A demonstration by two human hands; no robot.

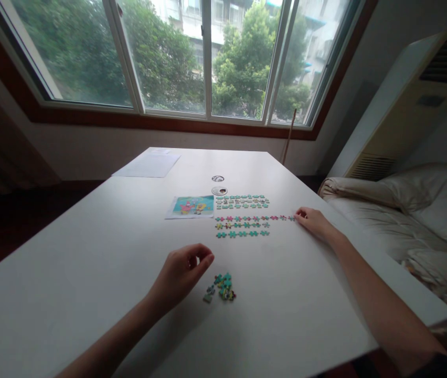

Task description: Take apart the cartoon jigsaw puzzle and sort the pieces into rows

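Note:
My right hand [313, 220] rests at the right end of a row of jigsaw puzzle pieces, with its fingertips closed on the last puzzle piece [291, 218]. Nearer to me, my left hand [186, 268] hovers with thumb and forefinger pinched together; whether anything is between them is hidden. Just right of and below that hand lies a small heap of loose puzzle pieces [225, 286], mostly green, some yellow and dark. Several rows of spaced pieces [243, 234] lie beyond the heap. Left of the rows is a picture sheet [190, 207] with pink and yellow cartoon figures.
The white table [89, 252] carries two round discs [219, 191] behind the rows and papers [147, 164] at the far left corner. A pale sofa [404, 205] stands to the right, beside a tall air conditioner [400, 105]. Windows face me beyond the table.

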